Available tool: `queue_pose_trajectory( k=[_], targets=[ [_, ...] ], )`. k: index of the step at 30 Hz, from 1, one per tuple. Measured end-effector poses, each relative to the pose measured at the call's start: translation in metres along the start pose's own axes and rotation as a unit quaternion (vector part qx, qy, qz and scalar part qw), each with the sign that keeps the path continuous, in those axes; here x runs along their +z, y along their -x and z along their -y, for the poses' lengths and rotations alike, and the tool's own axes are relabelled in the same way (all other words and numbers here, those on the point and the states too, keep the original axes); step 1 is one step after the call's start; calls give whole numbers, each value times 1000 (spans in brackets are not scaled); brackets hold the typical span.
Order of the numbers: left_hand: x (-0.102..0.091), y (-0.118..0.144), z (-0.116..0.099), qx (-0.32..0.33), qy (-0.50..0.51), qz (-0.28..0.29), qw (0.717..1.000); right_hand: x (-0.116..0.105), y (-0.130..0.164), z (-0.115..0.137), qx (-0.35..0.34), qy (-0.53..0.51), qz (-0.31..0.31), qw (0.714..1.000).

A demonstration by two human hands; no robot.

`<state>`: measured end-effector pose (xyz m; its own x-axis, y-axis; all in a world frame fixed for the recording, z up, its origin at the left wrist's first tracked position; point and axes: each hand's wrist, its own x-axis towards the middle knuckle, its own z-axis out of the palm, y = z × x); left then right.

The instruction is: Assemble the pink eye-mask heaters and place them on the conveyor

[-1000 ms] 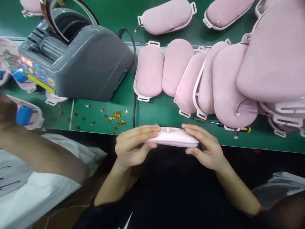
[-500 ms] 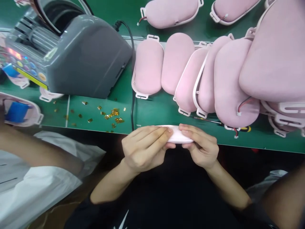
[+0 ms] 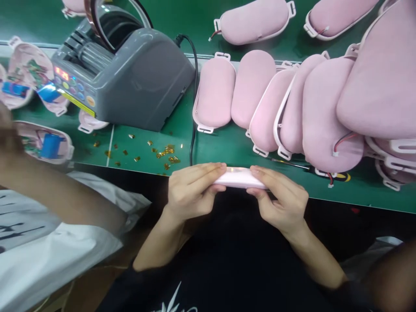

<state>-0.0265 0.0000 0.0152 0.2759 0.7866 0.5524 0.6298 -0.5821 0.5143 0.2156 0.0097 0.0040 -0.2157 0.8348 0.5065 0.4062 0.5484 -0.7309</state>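
1. The left hand (image 3: 191, 190) and right hand (image 3: 281, 199) are gripping a flat pale pink plastic shell (image 3: 238, 178) by its ends, fingers curled over it, just at the near edge of the green work mat (image 3: 227, 149).
2. Soft pink padded oval cushions (image 3: 260, 99) are lying overlapped in a row on the mat.
3. A grey tape dispenser machine (image 3: 130, 82) is sitting to the left, gold tape scraps (image 3: 164, 152) lying near it.
4. Another person's arm (image 3: 58, 195) is reaching in at the left.

- The left hand (image 3: 191, 190) has slid back along the pink case (image 3: 238, 178), baring more of its middle than half a second ago.
- The right hand (image 3: 281, 201) keeps its grip.
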Motion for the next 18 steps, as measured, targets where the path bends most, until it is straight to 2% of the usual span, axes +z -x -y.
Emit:
queue_pose_trajectory(
  k=[3, 6, 9, 11, 12, 14, 16, 18],
  targets=[
    [3, -8, 6, -31, -1, 6, 999, -4, -5, -5, 7, 12, 23, 1000],
    [1, -26, 25, -134, 85, 89, 983, -15, -8, -10, -17, 20, 97, 995],
    [-4, -39, 46, -268, 230, 183, 917, -27, -2, -14, -84, 92, 170, 978],
    [-10, -40, 50, -298, 289, 209, 886, -34, 5, -16, -117, 114, 169, 972],
    [-15, -39, 49, -287, 301, 210, 885, -36, 8, -18, -120, 107, 152, 975],
    [-24, -32, 41, -215, 307, 205, 904, -38, 12, -20, -92, 83, 116, 985],
    [-31, -23, 31, -115, 297, 183, 930, -37, 13, -21, -49, 68, 110, 990],
    [-30, -13, 22, -50, 280, 138, 949, -32, 11, -18, -27, 47, 119, 991]
  ],
)
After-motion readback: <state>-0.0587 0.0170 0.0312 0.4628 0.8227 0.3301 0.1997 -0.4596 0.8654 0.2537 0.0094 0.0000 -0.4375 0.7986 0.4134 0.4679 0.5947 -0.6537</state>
